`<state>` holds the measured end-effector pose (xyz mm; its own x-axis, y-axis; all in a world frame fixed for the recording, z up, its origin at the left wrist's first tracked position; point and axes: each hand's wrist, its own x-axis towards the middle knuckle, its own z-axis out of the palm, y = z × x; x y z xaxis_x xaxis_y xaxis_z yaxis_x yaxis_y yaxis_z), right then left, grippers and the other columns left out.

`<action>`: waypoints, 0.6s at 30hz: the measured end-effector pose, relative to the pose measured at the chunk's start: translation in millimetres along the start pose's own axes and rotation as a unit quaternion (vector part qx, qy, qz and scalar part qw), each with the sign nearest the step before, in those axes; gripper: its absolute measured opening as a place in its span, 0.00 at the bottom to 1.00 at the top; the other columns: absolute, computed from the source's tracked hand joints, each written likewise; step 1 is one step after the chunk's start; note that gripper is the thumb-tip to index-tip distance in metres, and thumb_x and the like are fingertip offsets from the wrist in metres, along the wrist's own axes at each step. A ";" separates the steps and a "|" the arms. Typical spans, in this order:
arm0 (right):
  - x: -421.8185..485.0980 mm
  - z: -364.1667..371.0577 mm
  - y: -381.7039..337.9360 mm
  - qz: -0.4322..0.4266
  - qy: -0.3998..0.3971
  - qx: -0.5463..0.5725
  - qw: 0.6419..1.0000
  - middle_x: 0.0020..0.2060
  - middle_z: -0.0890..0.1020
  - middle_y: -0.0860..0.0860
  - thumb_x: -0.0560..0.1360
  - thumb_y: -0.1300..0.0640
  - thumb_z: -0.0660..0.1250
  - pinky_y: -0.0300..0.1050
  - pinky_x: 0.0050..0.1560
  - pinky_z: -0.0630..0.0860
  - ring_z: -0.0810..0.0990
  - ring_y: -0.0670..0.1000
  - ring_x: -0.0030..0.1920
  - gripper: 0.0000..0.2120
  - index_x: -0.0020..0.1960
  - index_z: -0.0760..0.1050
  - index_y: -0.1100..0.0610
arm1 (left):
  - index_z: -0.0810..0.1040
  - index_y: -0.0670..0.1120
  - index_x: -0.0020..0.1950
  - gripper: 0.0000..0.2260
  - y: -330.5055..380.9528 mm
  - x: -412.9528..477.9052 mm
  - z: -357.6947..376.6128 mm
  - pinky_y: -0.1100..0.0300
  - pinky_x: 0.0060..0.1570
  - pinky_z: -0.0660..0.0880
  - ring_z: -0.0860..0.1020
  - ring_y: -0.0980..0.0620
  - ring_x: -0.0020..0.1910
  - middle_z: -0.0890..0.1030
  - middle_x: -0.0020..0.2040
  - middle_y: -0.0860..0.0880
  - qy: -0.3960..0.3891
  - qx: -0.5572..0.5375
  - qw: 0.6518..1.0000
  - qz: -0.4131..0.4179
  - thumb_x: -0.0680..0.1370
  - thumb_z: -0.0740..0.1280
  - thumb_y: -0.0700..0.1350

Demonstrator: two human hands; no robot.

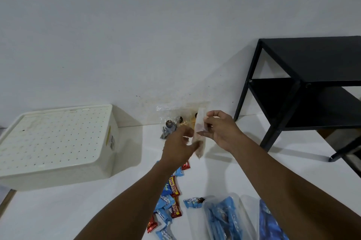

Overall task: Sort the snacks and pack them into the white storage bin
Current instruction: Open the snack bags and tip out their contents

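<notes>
1. The bin [58,142] stands with its lid on, so the step in hand is judged to be sorting, not packing.
2. Loose snacks [170,200] lie on the floor right of the bin.
3. A pale packet [197,142] is held above the floor, right of the bin. The right grip [220,132] pinches its upper edge and the left grip [179,146] grasps its lower part.
4. Next move: group the packet, then remove the lid.
5. The red bars [174,188] read "beng-beng". Other print is illegible.

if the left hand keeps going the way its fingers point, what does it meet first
The pale packet pinched by the right hand; the blurred fingertips of the left hand seem at its lower half. Beyond it, probably the clear bag by the wall.
</notes>
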<state>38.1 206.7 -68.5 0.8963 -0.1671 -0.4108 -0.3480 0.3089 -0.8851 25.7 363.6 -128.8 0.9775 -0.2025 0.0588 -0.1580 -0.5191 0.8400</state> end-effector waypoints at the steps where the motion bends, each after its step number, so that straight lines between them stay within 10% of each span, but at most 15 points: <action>1: 1.6 1.6 0.1 -0.002 -0.009 0.003 1.000 0.35 0.74 0.58 0.77 0.72 0.62 0.55 0.40 0.84 0.76 0.55 0.36 0.09 0.52 0.73 0.61 | 0.78 0.51 0.55 0.11 -1.4 2.9 3.2 0.58 0.51 0.80 0.81 0.59 0.49 0.83 0.50 0.57 0.027 0.009 1.000 0.000 0.74 0.74 0.49; 12: 58.1 -41.7 27.5 0.005 -0.098 -0.089 0.991 0.45 0.79 0.47 0.75 0.61 0.68 0.51 0.49 0.71 0.76 0.50 0.50 0.06 0.45 0.75 0.50 | 0.79 0.43 0.50 0.06 -19.4 52.7 2.0 0.61 0.33 0.79 0.84 0.52 0.37 0.85 0.43 0.45 -0.041 -0.252 0.954 -0.160 0.81 0.64 0.34; 18: 110.1 -35.4 44.0 0.001 -0.051 -0.129 0.990 0.44 0.82 0.55 0.75 0.69 0.66 0.54 0.44 0.83 0.82 0.54 0.44 0.08 0.48 0.80 0.58 | 0.71 0.47 0.62 0.17 -42.1 99.9 18.0 0.36 0.50 0.80 0.81 0.37 0.54 0.79 0.57 0.39 0.016 -0.229 0.954 -0.191 0.78 0.63 0.30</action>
<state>111.7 168.7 -160.4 0.9137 -0.0675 -0.4008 -0.3974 0.0580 -0.9158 127.5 350.3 -168.0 0.9567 -0.0423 -0.2881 0.2806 -0.1306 0.9509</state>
